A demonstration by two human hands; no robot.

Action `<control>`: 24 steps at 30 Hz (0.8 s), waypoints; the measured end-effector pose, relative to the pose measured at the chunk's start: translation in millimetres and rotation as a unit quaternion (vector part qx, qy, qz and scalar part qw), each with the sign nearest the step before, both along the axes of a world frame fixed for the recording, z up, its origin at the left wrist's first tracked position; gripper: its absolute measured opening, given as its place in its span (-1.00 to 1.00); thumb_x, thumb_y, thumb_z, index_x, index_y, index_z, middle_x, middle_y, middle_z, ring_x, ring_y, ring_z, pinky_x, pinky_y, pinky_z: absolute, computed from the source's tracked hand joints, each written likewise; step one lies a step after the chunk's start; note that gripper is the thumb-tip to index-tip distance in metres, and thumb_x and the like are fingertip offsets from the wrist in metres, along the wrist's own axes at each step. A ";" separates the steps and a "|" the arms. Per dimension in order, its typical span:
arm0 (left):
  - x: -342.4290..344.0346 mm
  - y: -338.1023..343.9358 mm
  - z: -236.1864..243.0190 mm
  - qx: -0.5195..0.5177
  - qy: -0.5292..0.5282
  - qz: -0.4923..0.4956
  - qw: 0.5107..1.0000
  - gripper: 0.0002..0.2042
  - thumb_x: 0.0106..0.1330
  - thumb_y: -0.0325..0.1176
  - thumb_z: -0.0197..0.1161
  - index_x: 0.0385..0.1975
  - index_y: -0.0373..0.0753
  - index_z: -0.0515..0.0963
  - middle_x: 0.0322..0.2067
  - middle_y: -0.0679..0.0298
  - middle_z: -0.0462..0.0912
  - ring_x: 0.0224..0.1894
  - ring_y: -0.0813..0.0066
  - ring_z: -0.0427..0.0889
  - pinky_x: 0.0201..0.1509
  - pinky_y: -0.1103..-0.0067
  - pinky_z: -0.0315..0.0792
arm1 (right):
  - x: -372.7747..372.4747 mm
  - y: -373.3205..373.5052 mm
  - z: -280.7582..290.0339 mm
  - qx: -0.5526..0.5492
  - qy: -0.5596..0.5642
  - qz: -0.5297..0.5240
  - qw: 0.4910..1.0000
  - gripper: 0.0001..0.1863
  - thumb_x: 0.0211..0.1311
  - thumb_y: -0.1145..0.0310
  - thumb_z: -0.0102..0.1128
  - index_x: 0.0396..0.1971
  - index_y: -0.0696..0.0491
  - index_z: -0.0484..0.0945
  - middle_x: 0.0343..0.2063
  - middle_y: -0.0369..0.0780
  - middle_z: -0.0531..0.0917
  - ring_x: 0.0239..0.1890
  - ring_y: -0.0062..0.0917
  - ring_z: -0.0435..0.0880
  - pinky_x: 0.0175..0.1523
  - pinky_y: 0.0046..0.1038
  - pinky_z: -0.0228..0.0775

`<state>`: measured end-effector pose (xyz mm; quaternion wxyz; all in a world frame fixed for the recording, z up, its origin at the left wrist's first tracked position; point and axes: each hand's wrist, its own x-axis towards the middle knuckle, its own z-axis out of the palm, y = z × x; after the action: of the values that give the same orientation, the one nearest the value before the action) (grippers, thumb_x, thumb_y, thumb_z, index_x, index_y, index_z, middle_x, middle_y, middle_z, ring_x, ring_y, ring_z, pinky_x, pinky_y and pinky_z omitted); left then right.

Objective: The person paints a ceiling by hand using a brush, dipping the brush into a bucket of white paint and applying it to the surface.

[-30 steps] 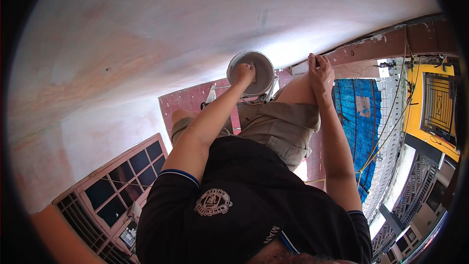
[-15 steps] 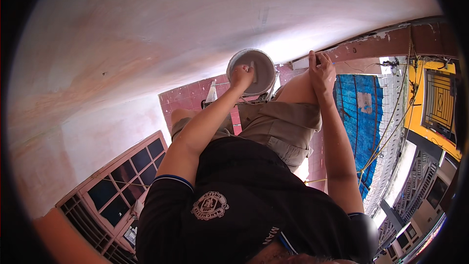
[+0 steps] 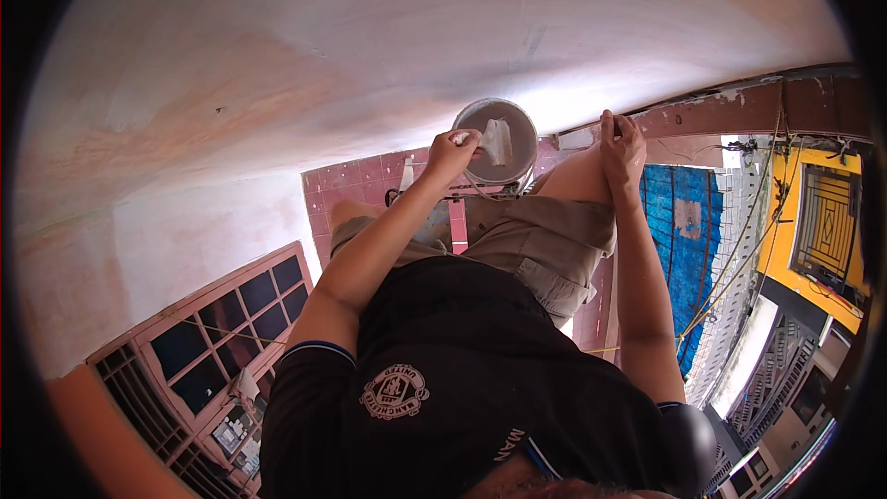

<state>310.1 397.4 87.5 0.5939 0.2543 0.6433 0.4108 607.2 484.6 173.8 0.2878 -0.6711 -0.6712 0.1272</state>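
My left hand (image 3: 452,156) is closed around the handle of a flat, whitish paintbrush (image 3: 499,142). The brush's broad head, coated in something pale, is over the mouth of a grey bucket (image 3: 530,129). Whether it touches the pale contents below, I cannot tell. The hand itself is at the bucket's left rim. On my right knee rests my right hand (image 3: 625,152), its fingers loosely bent and apart, with nothing seen in them.
A pale, patchily coated wall (image 3: 305,46) rises close in front. Red tiles (image 3: 333,182) lie below, with a paned window (image 3: 231,323) at the left. Yellow ropes (image 3: 735,268) and a blue sheet (image 3: 679,231) are at the right.
My left hand has drawn back from inside the bucket to its left rim, and the brush has turned its broad side into view. My right hand stays on the knee.
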 end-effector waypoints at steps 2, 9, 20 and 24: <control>-5.7 -7.7 5.7 0.003 -0.028 0.016 0.999 -0.64 0.50 -0.26 0.30 0.04 -0.49 0.58 -0.08 0.06 0.72 -0.15 0.28 0.80 -0.02 0.49 0.70 | 1.6 0.6 -4.4 0.007 0.009 -0.002 1.000 -0.60 0.45 0.12 0.18 -0.30 0.20 0.73 -0.26 0.00 0.74 -0.22 -0.05 0.74 -0.07 -0.17 0.56; -37.5 -21.5 9.8 -0.001 -0.157 0.062 0.986 -0.64 0.45 -0.30 0.35 0.02 -0.51 0.56 -0.06 -0.01 0.70 -0.08 0.14 0.79 0.10 0.37 0.72 | -3.7 3.8 -4.2 -0.004 0.014 0.021 1.000 -0.61 0.45 0.15 0.16 -0.29 0.22 0.73 -0.27 0.00 0.74 -0.21 -0.05 0.73 -0.05 -0.16 0.56; -81.4 -57.3 41.3 0.124 -0.293 0.061 0.946 -0.66 0.56 -0.31 0.19 0.14 -0.47 0.54 0.05 -0.04 0.65 0.10 0.07 0.70 0.28 0.27 0.63 | 6.4 0.3 -12.4 0.015 0.003 0.045 0.999 -0.63 0.46 0.16 0.14 -0.25 0.20 0.73 -0.29 0.01 0.72 -0.23 -0.08 0.71 -0.10 -0.15 0.51; -116.4 -86.7 76.7 0.244 -0.233 0.079 0.938 -0.69 0.58 -0.39 0.13 0.18 -0.46 0.52 0.06 -0.07 0.64 0.12 0.04 0.68 0.34 0.19 0.57 | 5.4 -1.6 -10.7 0.006 0.023 0.036 0.999 -0.64 0.45 0.18 0.17 -0.26 0.21 0.73 -0.29 0.02 0.74 -0.25 -0.07 0.72 -0.11 -0.15 0.51</control>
<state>193.6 310.8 164.2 0.6125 0.2367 0.3848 0.6486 612.6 483.0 163.1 0.3022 -0.6416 -0.6891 0.1490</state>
